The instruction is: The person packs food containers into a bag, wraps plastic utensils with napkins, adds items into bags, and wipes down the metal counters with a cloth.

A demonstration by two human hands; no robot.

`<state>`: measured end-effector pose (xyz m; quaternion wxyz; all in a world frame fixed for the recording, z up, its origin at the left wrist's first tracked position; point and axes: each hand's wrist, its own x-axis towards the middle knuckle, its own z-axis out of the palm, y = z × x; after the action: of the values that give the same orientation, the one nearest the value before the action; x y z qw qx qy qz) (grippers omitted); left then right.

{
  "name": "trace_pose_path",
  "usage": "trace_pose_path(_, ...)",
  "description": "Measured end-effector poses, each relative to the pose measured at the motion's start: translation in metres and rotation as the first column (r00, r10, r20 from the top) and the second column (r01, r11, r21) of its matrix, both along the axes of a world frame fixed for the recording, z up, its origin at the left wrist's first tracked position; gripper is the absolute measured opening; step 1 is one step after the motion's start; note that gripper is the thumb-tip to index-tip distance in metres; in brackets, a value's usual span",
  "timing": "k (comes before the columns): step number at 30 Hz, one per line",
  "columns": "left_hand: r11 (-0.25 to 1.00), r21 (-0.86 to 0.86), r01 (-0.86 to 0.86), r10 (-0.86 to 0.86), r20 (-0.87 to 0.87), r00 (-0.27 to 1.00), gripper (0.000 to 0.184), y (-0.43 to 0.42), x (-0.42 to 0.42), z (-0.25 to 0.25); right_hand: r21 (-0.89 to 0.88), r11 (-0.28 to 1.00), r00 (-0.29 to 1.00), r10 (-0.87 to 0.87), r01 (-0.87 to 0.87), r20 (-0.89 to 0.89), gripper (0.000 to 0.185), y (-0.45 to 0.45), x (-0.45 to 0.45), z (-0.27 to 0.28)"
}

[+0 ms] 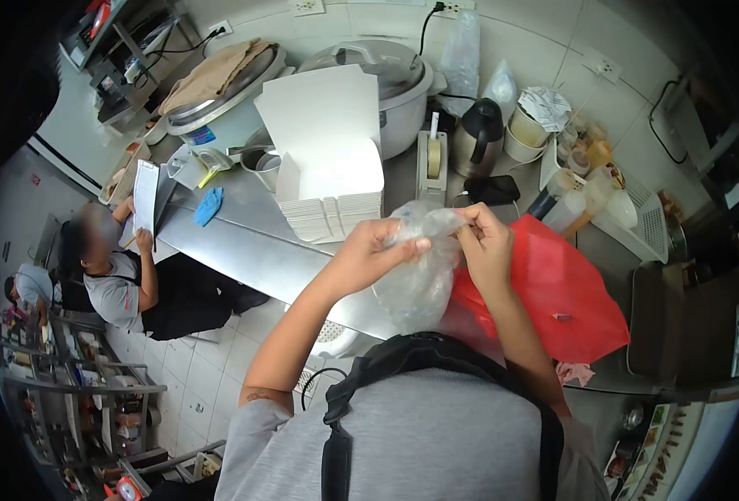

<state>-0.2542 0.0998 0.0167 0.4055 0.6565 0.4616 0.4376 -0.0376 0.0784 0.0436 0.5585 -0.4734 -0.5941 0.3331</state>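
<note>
A crumpled clear plastic bag (420,288) hangs between my two hands, over the front edge of the steel counter. My left hand (384,253) grips its upper left side, thumb pressed across the plastic. With finger and thumb pinched together, my right hand (482,238) holds the bag's top right edge. What is inside the bag, if anything, I cannot make out. Beside my right forearm lies a red bag (553,288), partly behind that arm. Just beyond my left hand rises a stack of white takeaway boxes (329,213), the top one with its lid raised.
A tape dispenser (432,163), a steel thermos jug (478,138) and a large rice cooker (403,92) stand behind the bag. Squeeze bottles (582,200) crowd the right side. A blue glove (209,205) lies on the left. A co-worker (123,280) holding papers is at the counter's left end.
</note>
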Motion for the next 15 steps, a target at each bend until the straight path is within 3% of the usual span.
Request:
trace_pose_path(3,1.0,-0.006,0.029,-0.029,-0.025,0.999,0.032,0.013,0.019,-0.008,0.097,0.995,0.967,0.029,-0.004,-0.253,0.034,-0.017,-0.012,-0.002)
trace_pose_path(5,1.0,-0.014,0.018,-0.018,-0.042,0.999,0.03,0.024,0.026,-0.014,0.194,0.981,1.0,0.011,-0.007,-0.019,0.043,-0.013,-0.015,-0.02)
trace_pose_path(7,0.998,-0.038,-0.045,0.042,-0.065,0.997,0.028,0.037,0.023,-0.011,-0.023,0.998,0.989,-0.059,0.063,0.134,0.041,-0.024,-0.015,-0.013)
trace_pose_path(8,0.993,-0.061,-0.102,0.097,-0.08,0.992,0.026,0.045,0.016,-0.004,0.029,0.996,0.982,-0.092,0.088,0.165,0.03,-0.014,0.001,-0.032)
trace_pose_path(10,0.951,-0.19,-0.245,0.238,-0.058,0.97,0.024,0.05,-0.006,0.054,0.063,0.969,0.971,-0.235,0.238,-0.05,0.022,-0.001,0.019,-0.048)
trace_pose_path(11,0.946,-0.267,-0.185,0.204,0.044,0.978,0.023,0.041,-0.02,0.089,0.064,0.947,0.94,-0.302,0.315,-0.157,0.018,0.001,0.023,-0.053)
trace_pose_path(12,0.928,-0.201,0.314,-0.204,0.431,0.879,0.024,0.041,-0.046,0.114,0.06,0.953,0.944,-0.282,0.296,-0.173,0.015,-0.002,0.02,-0.049)
trace_pose_path(14,0.79,-0.021,0.613,-0.499,0.558,0.662,0.028,0.039,-0.059,0.122,0.055,0.964,0.948,-0.244,0.26,-0.202,0.012,-0.011,0.009,-0.032)
trace_pose_path(15,0.858,-0.063,0.51,-0.451,0.383,0.806,0.032,0.043,-0.057,0.095,0.017,0.987,0.96,-0.154,0.163,-0.234,0.012,-0.017,0.004,-0.026)
